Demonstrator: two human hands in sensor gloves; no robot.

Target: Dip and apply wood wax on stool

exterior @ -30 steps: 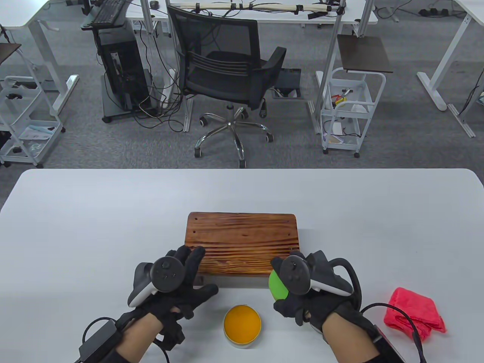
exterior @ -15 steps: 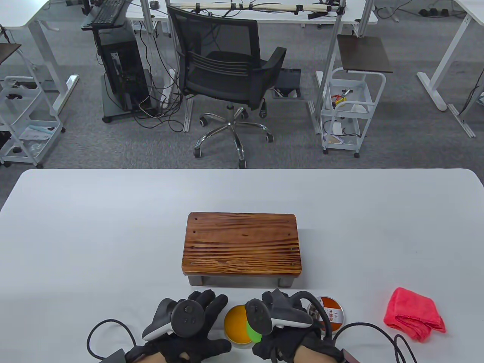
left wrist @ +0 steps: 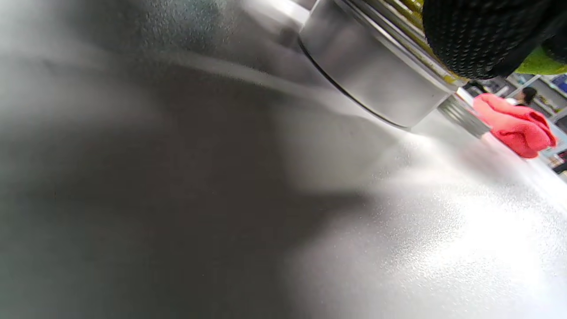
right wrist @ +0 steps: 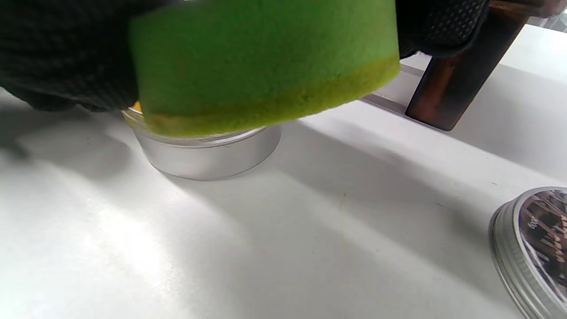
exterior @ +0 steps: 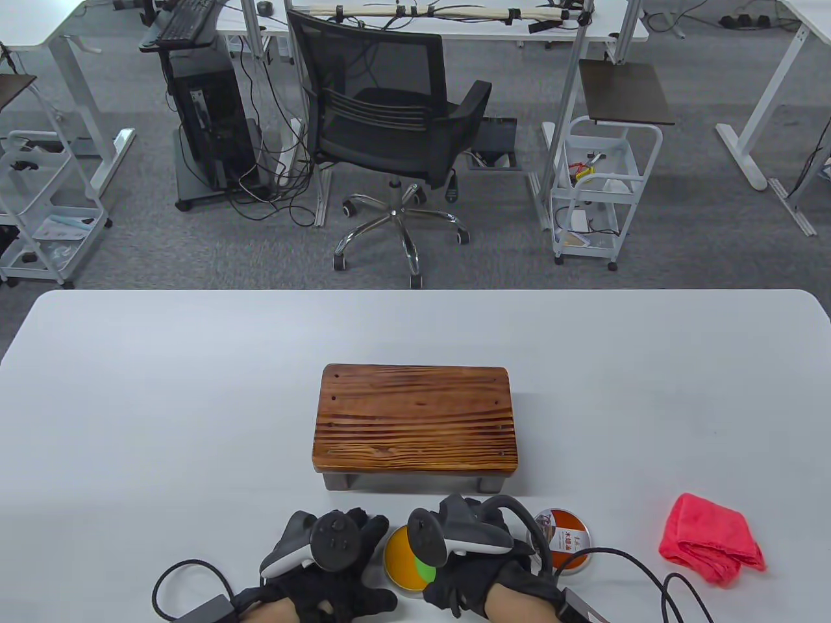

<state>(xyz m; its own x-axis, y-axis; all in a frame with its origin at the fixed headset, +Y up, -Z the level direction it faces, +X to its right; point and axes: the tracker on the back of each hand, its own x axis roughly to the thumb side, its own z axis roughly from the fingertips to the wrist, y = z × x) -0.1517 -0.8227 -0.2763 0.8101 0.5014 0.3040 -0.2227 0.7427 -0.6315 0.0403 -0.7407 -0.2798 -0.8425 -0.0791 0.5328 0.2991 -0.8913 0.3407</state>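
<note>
Right hand: the right hand [exterior: 477, 571] grips a round green sponge [right wrist: 266, 62], gloved fingers [right wrist: 66, 53] closed on both of its sides.
Sponge: it sits over the right part of the open wax tin [exterior: 408, 561], its yellowed underside at the rim; whether it touches the wax cannot be told.
Wax tin: low round metal tin with orange-yellow wax, on the white table [exterior: 162, 402] at the near edge, between the two hands and in front of the stool.
Left hand: the left hand [exterior: 328, 571] lies just left of the tin, fingers near its wall; whether they grip it cannot be told.
Stool: the small dark-grained wooden stool [exterior: 415, 422] stands upright beyond the tin, apart from both hands.
Lid: the tin lid [exterior: 566, 535] lies label-up just right of the right hand.
Cloth: a pink cloth [exterior: 711, 538] lies further right, well apart.
</note>
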